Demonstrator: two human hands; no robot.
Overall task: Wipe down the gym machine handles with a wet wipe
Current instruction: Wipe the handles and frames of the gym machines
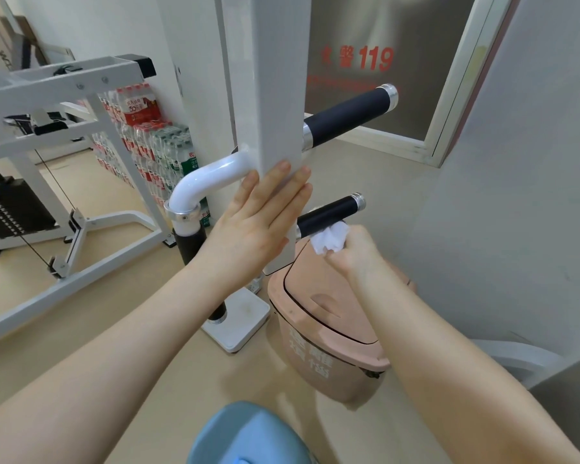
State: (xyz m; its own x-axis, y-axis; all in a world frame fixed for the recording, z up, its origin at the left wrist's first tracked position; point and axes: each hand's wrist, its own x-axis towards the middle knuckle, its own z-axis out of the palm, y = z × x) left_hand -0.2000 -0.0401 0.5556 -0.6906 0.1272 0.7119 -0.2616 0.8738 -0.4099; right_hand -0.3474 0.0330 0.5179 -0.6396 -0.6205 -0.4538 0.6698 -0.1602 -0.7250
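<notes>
Wipe point(329, 241) (crumpled, in right hand point(357, 251)) touches lower handle point(329, 214).

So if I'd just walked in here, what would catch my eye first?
Probably the two bare arms reaching in: the left hand lies flat against the white upright post at centre, while the right hand presses a crumpled white wet wipe to the underside of the lower black handle. Just below sits a pink lidded bin, and the red "119" lettering glows on the glass behind.
</notes>
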